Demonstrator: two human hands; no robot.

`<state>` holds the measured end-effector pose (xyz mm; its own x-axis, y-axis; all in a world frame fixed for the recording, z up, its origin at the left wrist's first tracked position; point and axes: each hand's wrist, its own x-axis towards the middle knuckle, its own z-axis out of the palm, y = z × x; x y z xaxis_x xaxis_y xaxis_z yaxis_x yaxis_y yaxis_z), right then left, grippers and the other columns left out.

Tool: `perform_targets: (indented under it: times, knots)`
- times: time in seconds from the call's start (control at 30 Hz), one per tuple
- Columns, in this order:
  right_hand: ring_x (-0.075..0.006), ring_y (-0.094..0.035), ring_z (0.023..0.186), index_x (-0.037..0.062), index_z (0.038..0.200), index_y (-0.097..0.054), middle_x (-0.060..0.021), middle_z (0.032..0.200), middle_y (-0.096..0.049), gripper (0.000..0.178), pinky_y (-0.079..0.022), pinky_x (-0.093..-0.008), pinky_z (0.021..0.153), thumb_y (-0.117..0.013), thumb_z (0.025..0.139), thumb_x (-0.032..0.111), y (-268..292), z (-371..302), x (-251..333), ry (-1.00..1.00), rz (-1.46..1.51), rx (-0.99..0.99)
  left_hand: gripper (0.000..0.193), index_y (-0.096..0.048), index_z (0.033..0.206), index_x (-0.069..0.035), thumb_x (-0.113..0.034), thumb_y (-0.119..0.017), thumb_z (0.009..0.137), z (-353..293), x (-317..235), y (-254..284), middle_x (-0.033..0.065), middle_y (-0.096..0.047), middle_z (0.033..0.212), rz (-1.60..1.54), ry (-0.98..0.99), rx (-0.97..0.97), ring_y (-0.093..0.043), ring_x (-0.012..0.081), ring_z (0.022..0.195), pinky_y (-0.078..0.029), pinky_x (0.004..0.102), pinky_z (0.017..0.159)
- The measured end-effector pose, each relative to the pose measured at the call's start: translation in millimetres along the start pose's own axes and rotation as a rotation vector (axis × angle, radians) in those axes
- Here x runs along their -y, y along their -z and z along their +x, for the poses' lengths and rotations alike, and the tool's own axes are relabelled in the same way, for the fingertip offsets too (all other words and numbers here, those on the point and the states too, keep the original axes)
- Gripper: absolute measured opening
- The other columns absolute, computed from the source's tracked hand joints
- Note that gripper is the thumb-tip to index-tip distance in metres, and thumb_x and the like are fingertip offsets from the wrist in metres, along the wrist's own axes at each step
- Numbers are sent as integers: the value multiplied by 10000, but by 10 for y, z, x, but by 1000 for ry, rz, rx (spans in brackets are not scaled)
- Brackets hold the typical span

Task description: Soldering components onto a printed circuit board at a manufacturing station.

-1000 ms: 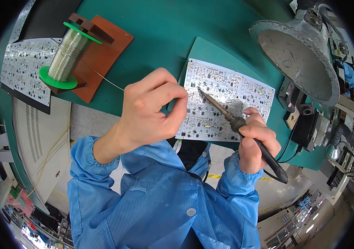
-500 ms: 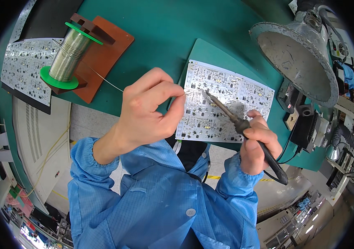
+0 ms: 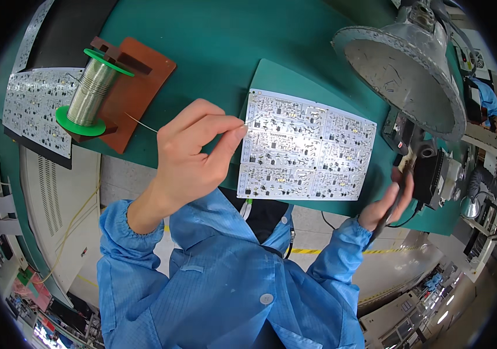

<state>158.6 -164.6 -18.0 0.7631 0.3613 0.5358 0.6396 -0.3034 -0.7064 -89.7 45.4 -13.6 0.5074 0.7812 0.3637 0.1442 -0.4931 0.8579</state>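
Observation:
My left hand (image 3: 196, 154) pinches a thin solder wire (image 3: 142, 124) over the left edge of a white circuit board panel (image 3: 301, 148). The wire runs back toward a solder spool (image 3: 92, 93) with green flanges on a brown stand. My right hand (image 3: 389, 200) is closed round the black handle of a soldering iron (image 3: 386, 216), right of the panel. The iron's tip end is up by the soldering station, blurred and hard to make out. Densely packed small parts cover the panel, which lies on a green sheet (image 3: 272, 72).
A large worn metal fume hood (image 3: 403, 81) hangs over the back right. Below it stands a black soldering station (image 3: 432, 180) with a cord. More white boards (image 3: 39, 107) lie on black sheets at the left. The green table's front edge runs just before me.
My right hand has carried the soldering iron off the board, rightward to the station. My left hand has shifted slightly left with the solder wire. The view has shifted a little.

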Motion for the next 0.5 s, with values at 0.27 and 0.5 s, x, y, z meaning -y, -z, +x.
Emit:
perform_targets:
  times: [0.27, 0.5]
  knots:
    - [-206, -553, 760, -29, 1092, -585, -150, 800, -628, 294, -425, -430, 865, -519, 890, 174, 39, -124, 289, 169, 274, 202, 66, -612, 749, -2, 30, -658, 715, 208, -40, 1, 82, -648, 828, 1, 127, 6, -533, 123, 543, -395, 247, 466]
    - [-250, -567, 622, -22, 848, -654, -110, 658, -613, 186, -432, -413, 723, -677, 740, 128, -562, 35, 1037, 201, 514, 659, 50, -598, 720, -7, 19, -637, 703, 259, 18, -43, 86, -668, 871, -14, 146, 39, -533, 116, 539, -394, 242, 464]
